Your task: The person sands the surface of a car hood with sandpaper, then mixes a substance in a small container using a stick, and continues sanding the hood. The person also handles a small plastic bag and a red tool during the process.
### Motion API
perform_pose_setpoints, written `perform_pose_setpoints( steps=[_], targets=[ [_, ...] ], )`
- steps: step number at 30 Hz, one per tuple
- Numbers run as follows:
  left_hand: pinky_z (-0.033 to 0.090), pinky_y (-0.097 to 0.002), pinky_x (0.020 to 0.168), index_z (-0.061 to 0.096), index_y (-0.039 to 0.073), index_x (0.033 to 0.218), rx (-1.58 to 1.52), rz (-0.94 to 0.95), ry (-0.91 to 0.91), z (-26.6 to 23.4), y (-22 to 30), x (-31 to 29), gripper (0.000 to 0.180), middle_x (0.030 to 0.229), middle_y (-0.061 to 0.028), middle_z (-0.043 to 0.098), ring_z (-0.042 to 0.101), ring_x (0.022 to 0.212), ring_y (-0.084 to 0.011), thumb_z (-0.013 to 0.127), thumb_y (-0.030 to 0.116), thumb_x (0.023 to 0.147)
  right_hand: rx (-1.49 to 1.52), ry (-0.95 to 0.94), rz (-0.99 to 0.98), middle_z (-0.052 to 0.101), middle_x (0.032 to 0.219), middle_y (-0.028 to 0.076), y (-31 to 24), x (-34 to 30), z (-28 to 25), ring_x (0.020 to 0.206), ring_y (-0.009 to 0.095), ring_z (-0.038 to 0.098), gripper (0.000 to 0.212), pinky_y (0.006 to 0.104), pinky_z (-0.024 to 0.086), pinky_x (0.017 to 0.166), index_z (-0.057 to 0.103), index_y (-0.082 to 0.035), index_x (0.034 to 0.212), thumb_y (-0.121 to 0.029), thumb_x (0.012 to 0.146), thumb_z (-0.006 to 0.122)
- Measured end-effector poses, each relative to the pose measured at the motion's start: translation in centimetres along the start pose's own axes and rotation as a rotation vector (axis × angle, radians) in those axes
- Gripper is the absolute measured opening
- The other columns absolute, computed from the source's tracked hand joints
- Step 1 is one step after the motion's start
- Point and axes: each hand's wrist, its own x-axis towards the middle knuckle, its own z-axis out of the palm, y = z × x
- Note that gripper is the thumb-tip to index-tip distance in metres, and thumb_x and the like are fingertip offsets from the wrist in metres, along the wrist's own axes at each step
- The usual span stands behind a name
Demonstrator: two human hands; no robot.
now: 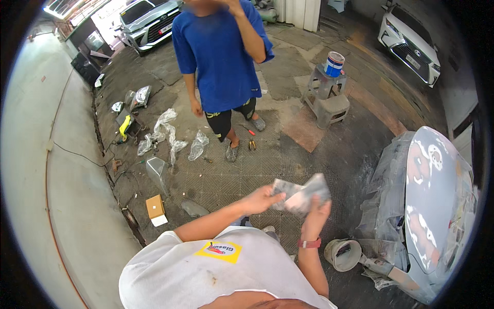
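A white cloth shirt [206,273] with a rectangular yellow chest patch [218,251] lies nearest the camera, worn by the person whose two hands meet beyond it. The left hand [261,200] pinches the near left edge of a flat, translucent grey-and-pinkish packet [301,200], its thumb laid on the upper face; the right hand [316,217], below which a red wristband [310,243] shows, grips the packet's lower right side. The packet is held raised above the dark gridded floor mat [226,180], its outline softened by blur. The handling appears to be under way: the packet is taken up in both hands and not yet set down or let go. Whether it is sealed, and what it encloses, cannot be told, so how much handling remains is likewise uncertain. Among the containers, an off-white round bucket [329,254] stands to the right of the right forearm, with a dark object inside, too small to identify. A blue-and-white cylindrical tin [334,65] rests on a grey plastic step stool [333,106]; its contents are hidden. A brown cardboard box [154,206] with a white flap lies at left, its interior not visible. Crumpled clear plastic bags [198,146] lie farther off, near the feet of a co-worker in a blue shirt [224,67]; nothing inside them can be made out.
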Motion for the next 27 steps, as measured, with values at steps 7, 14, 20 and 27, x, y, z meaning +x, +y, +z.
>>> perform_pose_setpoints(
  steps=[7,14,20,27],
  targets=[
    [0.041,-0.0348,0.115,0.058,0.002,0.143,-0.145,-0.112,0.029,3.5,1.3,3.2,0.06,0.143,-0.0133,0.061,0.054,0.132,-0.0189,0.043,0.052,0.112,0.001,-0.114,0.078,0.068,0.112,0.01,-2.0,3.4,-1.5,0.103,0.017,0.063,0.03,0.0334,0.052,0.091,0.059,0.003,0.121,-0.019,0.102,0.067],
    [0.045,-0.0384,0.114,0.046,0.007,0.153,-0.422,0.119,0.009,-0.3,2.1,12.3,0.069,0.147,-0.0092,0.056,0.054,0.136,-0.0194,0.08,0.014,0.094,0.272,-0.445,0.142,0.066,0.125,0.009,-4.1,7.4,-1.1,0.113,0.017,0.062,0.032,0.0323,0.05,0.1,0.058,-0.001,0.132,-0.022,0.109,0.06],
    [0.049,-0.0338,0.107,0.058,0.004,0.141,-0.059,0.274,-0.045,-5.1,2.5,23.8,0.039,0.131,-0.0084,0.067,0.063,0.12,-0.0156,0.065,0.015,0.105,0.682,-0.099,0.606,0.064,0.084,0.005,3.0,17.4,-1.1,0.067,0.019,0.063,0.028,0.0369,0.055,0.062,0.061,-0.006,0.108,-0.033,0.11,0.057],
    [0.05,-0.0361,0.099,0.056,-0.002,0.14,-0.005,0.16,-0.127,-10.8,9.6,36.9,0.046,0.118,-0.0148,0.073,0.064,0.112,-0.0179,0.053,0.034,0.111,0.119,0.236,0.075,0.068,0.115,0.011,-4.1,37.5,5.7,0.094,0.019,0.069,0.034,0.0341,0.059,0.081,0.059,0.0,0.126,-0.027,0.106,0.066]
  ],
)
